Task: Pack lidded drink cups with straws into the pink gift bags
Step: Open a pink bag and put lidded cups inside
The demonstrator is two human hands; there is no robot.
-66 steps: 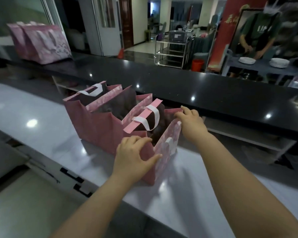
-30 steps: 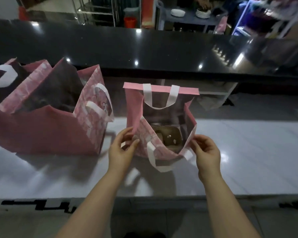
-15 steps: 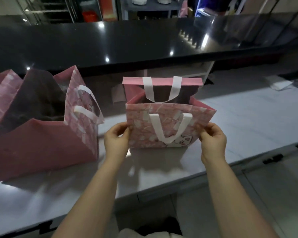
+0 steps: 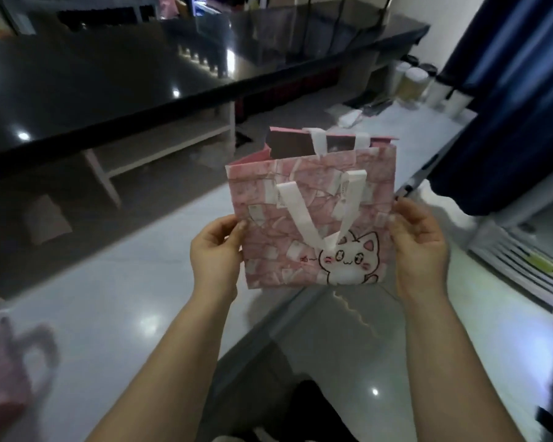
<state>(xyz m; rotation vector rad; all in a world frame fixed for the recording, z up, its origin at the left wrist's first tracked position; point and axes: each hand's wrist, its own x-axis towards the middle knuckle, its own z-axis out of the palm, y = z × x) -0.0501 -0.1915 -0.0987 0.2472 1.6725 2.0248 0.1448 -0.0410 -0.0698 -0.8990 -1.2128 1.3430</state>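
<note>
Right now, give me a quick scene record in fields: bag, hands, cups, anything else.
bag: pink gift bag, upright, cat print facing the camera, top open
contents: cannot tell, inside hidden
handle: white handle hangs down the front
left hand: grips the bag's left edge
right hand: grips the bag's right edge
cups: lidded cups at far right, blurred, none in hand
surface: white counter below the bag
other: second pink bag at bottom left, blurred
</note>
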